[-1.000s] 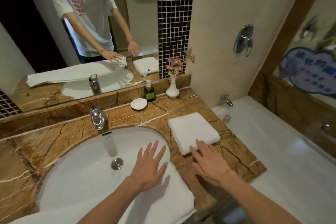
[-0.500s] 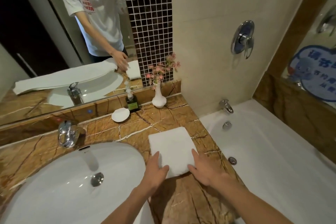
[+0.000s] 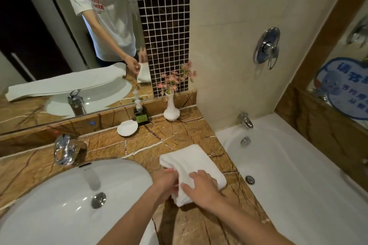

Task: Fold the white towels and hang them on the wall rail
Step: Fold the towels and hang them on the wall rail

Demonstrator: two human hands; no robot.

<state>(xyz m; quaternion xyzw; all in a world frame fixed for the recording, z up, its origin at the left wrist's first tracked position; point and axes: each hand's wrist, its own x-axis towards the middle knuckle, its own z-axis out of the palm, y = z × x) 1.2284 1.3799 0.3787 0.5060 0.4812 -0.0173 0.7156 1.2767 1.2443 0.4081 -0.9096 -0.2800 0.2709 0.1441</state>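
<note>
A folded white towel (image 3: 191, 162) lies on the brown marble counter (image 3: 139, 145) to the right of the sink. My left hand (image 3: 166, 180) grips its near left edge, with the cloth bunched up at my fingers. My right hand (image 3: 201, 187) holds the near part of the towel from above, fingers curled over it. The towel's near end is lifted and creased between both hands. A second, long white towel shows only as a reflection in the mirror (image 3: 65, 83). No wall rail is in view.
A white sink (image 3: 59, 201) with a chrome tap (image 3: 63, 149) fills the lower left. A soap dish (image 3: 127, 127), a pump bottle (image 3: 141, 114) and a white vase of pink flowers (image 3: 171, 105) stand at the back. The white bathtub (image 3: 298, 185) lies right of the counter.
Both hands left the towel over the sink, moved right to the folded towel and took hold of its near edge, which is now bunched and lifted. The view has shifted right.
</note>
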